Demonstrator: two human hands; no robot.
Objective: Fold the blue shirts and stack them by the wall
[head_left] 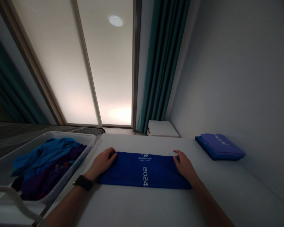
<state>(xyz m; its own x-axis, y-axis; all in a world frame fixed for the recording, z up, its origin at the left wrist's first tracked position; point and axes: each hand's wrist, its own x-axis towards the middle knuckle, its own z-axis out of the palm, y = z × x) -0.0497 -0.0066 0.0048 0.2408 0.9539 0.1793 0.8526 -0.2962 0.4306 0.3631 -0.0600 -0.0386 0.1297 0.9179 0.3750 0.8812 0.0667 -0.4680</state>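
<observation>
A dark blue shirt (130, 171), folded into a long strip, lies flat on the white table in front of me. White lettering and "2024" run across its middle. At the strip's far left corner, the fingers of my left hand (104, 162) are curled closed over the cloth; a black watch (84, 182) is on that wrist. My right hand (185, 165) rests at the far right corner, thumb and forefinger apart on either side of the cloth edge. The right palm and lower fingers are partly hidden.
A pale plastic bin (91, 141) at the left holds crumpled blue and purple clothes (52, 157). Folded blue and purple garments (221, 145) are stacked on the table (142, 208) at the right, near the wall. A white cabinet (163, 128) stands beyond the far edge.
</observation>
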